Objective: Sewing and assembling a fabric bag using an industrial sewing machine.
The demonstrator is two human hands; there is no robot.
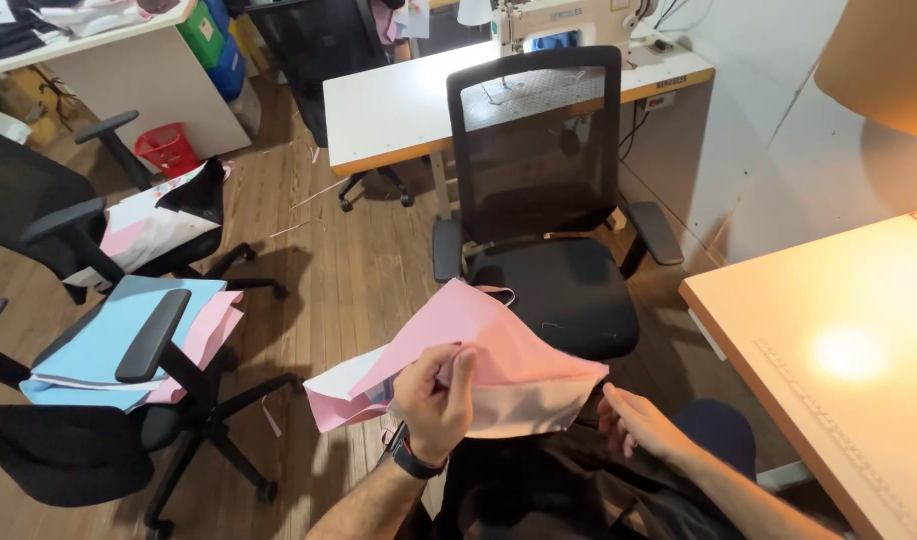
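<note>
My left hand [433, 398] pinches the edge of a pink and white fabric piece [498, 345] and holds it up over my lap. A dark watch sits on that wrist. My right hand [640, 420] reaches under the right side of the same fabric, fingers apart, touching its lower edge. Dark cloth [558, 490] lies across my lap beneath both hands.
A black mesh office chair [538, 200] faces me. Behind it a white table [408, 105] carries a sewing machine [563, 20]. At left, a chair holds blue and pink fabric [108, 340]; another holds mixed pieces [158, 225]. A lit wooden table [828, 350] stands right. Red basket [166, 148] far left.
</note>
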